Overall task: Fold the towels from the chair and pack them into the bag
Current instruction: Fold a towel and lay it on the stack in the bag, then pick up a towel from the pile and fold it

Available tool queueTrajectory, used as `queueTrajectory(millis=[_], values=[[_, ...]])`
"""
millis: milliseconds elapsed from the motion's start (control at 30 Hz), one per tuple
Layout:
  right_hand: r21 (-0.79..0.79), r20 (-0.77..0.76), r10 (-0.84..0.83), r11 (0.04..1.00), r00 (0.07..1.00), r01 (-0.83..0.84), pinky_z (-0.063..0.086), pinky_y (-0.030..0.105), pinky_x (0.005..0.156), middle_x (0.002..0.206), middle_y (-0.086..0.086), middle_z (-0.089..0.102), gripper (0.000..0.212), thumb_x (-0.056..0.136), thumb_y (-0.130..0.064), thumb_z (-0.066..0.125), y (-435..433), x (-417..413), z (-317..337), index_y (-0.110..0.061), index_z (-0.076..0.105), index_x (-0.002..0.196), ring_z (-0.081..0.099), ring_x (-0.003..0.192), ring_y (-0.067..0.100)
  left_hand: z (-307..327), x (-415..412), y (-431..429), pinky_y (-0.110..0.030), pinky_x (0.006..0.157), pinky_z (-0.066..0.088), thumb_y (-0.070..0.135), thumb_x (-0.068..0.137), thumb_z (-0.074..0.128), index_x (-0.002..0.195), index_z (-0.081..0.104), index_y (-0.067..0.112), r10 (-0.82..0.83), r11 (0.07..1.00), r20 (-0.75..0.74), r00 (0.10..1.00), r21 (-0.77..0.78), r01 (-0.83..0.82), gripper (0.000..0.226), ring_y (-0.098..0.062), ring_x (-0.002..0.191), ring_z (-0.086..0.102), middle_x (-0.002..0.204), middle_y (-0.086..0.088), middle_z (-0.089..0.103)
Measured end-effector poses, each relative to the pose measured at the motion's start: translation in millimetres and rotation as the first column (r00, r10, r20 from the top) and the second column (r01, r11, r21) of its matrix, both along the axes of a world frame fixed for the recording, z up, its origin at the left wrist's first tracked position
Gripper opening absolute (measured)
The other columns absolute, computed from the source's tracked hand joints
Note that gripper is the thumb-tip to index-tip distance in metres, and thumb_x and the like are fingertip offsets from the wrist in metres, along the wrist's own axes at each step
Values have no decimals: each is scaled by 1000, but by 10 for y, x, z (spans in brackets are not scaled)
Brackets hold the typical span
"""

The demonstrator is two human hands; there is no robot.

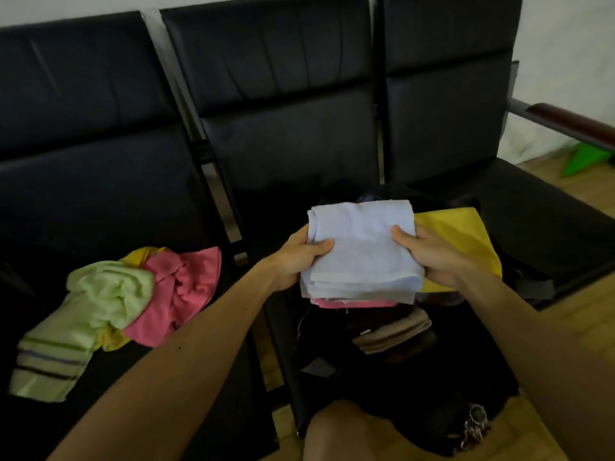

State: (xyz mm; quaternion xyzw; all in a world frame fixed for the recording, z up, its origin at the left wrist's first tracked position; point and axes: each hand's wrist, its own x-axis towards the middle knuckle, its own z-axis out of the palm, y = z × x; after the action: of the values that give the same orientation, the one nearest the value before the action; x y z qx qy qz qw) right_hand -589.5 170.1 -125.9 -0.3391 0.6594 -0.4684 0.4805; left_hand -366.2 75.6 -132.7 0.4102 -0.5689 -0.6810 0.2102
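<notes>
We hold the folded white towel [361, 247] flat — left hand [296, 261] and right hand [436, 257] each pinching a side edge — bag [416, 387] directly beneath, equally near both.

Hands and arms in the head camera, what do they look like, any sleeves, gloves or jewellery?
Both are bare. The left hand and right hand wear no gloves, and no rings show. The left forearm and right forearm show no sleeves, watch or bracelet up to the frame edge.
</notes>
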Motion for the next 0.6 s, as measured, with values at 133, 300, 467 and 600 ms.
queueTrajectory(millis=[133,300,467,600], values=[[25,-105,-10,1000,994,12,52,30,84,127,1,64,35,101,-33,53,-285,-114,-268,-18,53,132,64,103,13,-278,-164,-317,-43,106,47,20,96,64,144,45,26,13,997,100,995,-81,-5,52,-18,120,59,132,1,60],[69,-427,41,998,903,-13,48,44,99,128,1,59,45,100,-36,54,-371,-194,-471,-14,50,139,58,115,24,-511,-208,-403,-35,101,46,25,96,64,144,42,19,-4,987,258,966,-154,45,53,-21,122,55,134,-1,55],[-19,-589,-136,988,797,154,46,42,92,116,8,59,47,101,-40,49,-286,-69,-460,-11,48,138,57,110,30,-500,-56,-368,-37,86,55,26,93,67,135,43,24,95,987,278,956,-152,-54,48,-20,105,60,114,1,57],[-171,-779,-219,976,588,137,39,49,102,124,17,57,46,96,-37,59,-143,219,-328,-7,52,131,47,120,36,-369,360,-368,-32,74,57,17,95,63,125,55,21,247,925,224,943,-343,-161,31,-17,85,65,103,-8,66]])
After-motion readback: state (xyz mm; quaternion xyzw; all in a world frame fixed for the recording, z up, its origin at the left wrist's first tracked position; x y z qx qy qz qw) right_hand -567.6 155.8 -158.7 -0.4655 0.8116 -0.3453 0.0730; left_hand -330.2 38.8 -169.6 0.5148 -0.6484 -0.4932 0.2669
